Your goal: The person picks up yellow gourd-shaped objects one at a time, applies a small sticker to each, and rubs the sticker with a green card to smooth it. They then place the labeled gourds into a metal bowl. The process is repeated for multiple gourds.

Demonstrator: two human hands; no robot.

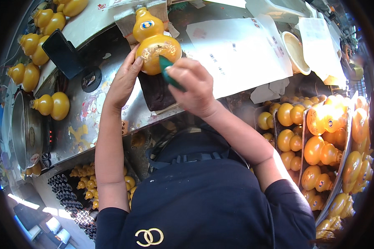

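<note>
I see a worn, paint-stained metal desk curving away from me, lit by hard sunlight. On it: white paper sheets, a black phone, a round black disc, and a round steel pot at the left edge. A cream bowl sits at the far right of the papers.

The glossy yellow gourd-shaped bottle lies on a dark brown cloth pad at desk centre, neck pointing away from me. My left hand is flat and unclenched, fingertips pressed on the bottle's lower bulb. My right hand is clenched round a small green tool, its tip touching the bulb.

More yellow gourd bottles lie in a row along the left desk edge. Right of me, divided trays are packed with yellow gourd bottles, large and small. Below the desk at left, a bin holds dark ribbed caps beside small yellow gourds.
</note>
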